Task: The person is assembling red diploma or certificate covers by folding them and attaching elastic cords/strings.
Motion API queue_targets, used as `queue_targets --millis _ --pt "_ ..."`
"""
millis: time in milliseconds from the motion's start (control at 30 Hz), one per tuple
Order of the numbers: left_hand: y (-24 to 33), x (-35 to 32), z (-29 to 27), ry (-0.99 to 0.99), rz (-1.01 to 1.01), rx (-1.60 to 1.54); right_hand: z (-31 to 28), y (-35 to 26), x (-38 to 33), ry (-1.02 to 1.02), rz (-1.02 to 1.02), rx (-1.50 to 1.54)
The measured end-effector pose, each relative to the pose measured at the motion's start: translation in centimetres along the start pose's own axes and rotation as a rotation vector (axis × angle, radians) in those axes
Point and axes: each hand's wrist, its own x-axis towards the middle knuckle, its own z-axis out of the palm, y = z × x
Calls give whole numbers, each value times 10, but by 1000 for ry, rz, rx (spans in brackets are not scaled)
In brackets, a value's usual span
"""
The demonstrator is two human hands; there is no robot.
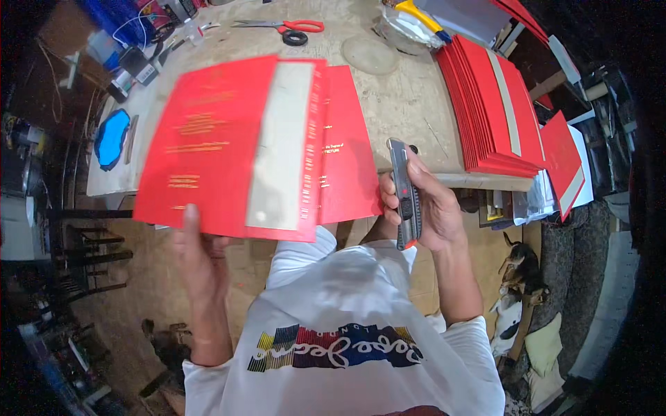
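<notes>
Left hand [198, 256] pinches the red covers [236, 145] at their lower edge — right hand [423, 204], grip closed, clasps a utility knife [404, 194] above the worktop [395, 97].

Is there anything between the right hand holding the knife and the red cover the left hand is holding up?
Nothing visible. The right hand grips a utility knife right beside the right edge of the red cover, which the left hand holds by its lower edge. Only open air shows between them.
</notes>
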Motion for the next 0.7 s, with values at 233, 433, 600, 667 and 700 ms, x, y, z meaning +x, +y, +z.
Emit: queue_targets --millis 233,433,600,667,700 --pt "-12 -19 13 -442 -740 7 0 -4 -1 13 7 -53" --pt "-8 -23 34 -697 -350 253 16 3 -1 8 26 -181" --pt "-28 23 83 -664 183 482 33 13 -5 46 20 -347" --pt "-31 29 96 -664 137 487 36 13 -6 61 26 -445" --pt "-33 29 99 -670 134 486 35 13 -7 67 24 -445"
